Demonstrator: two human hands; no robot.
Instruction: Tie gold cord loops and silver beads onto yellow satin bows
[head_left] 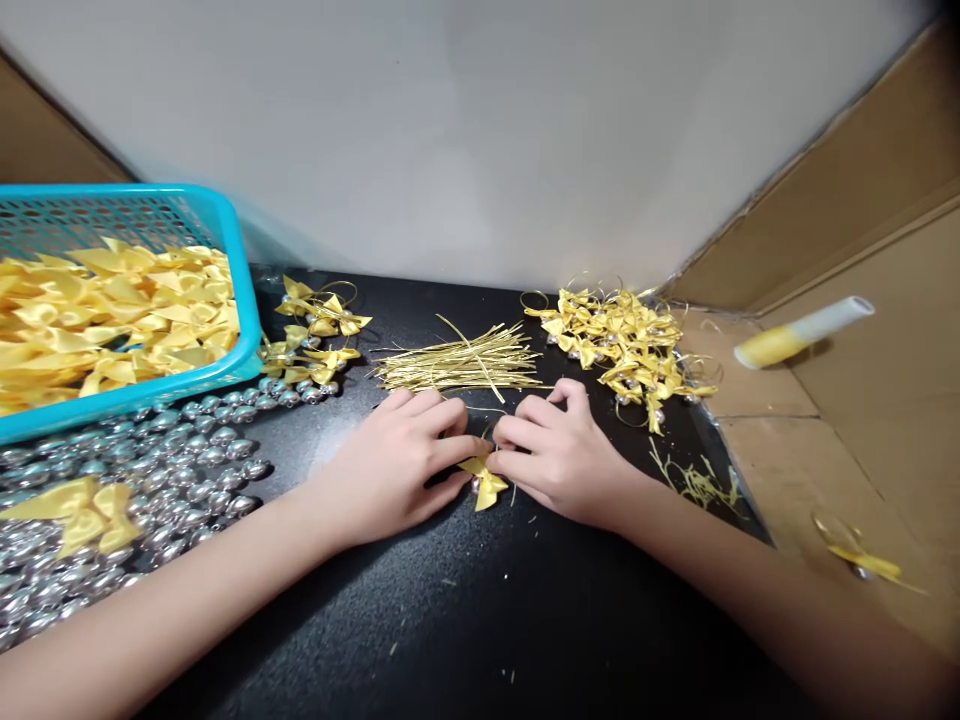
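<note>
A small yellow ribbon bow [486, 484] lies on the black table [465, 620], pinched between both hands at the centre. My left hand [394, 462] grips its left side with thumb and forefinger. My right hand [559, 452] grips its right side, fingers curled. A thin gold wire loop shows just above the bow between the fingertips. A bundle of gold wire strands [461, 362] lies just beyond my hands.
A turquoise basket [244, 290] full of yellow bows stands at the far left. Silver beads [172, 455] spread below it, with loose bows [319, 335] nearby. A pile of finished bows [626, 340] lies at right. Cardboard [862, 420] holds a white-and-yellow tube [802, 332].
</note>
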